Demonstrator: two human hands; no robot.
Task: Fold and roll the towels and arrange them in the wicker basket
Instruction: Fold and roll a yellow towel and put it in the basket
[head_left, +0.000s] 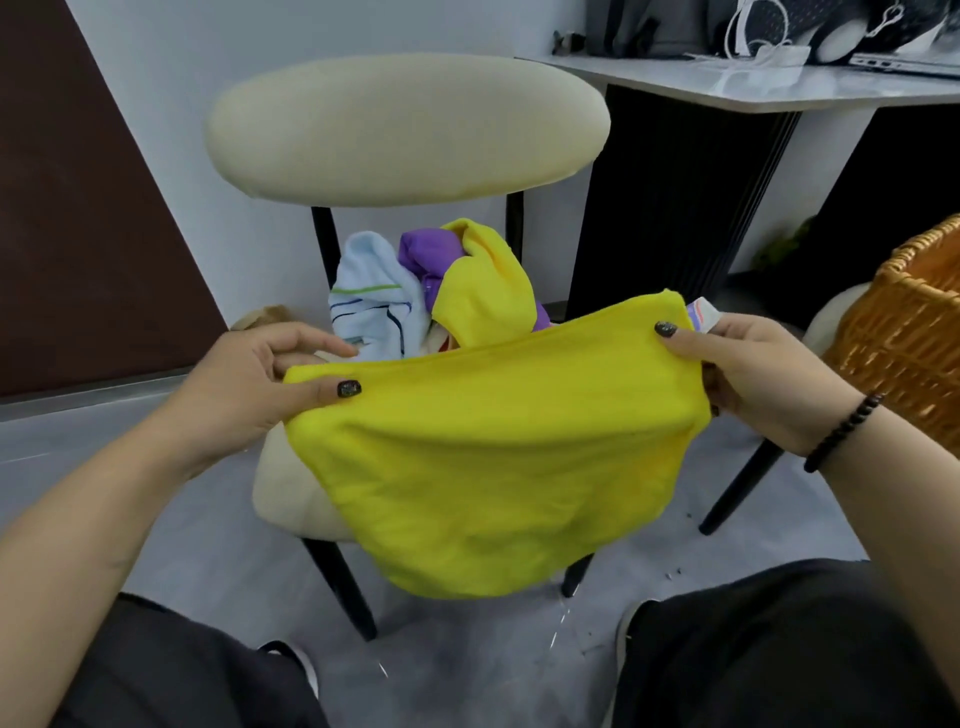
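My left hand (244, 384) and right hand (753, 374) pinch the top corners of the yellow towel (493, 467); it hangs between them. The wicker basket (904, 338) sits at three o'clock.

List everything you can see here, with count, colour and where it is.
Held towel: one, yellow, hanging between both hands.
Towel pile: white striped, purple and yellow, on the chair seat.
Chair: one, cream with black legs, straight ahead.
Wicker basket: one, orange-brown, at right.
Table: one, pale top, upper right, cluttered.
Left hand: pinches the towel's left corner.
Right hand: pinches the right corner; dark bead bracelet.
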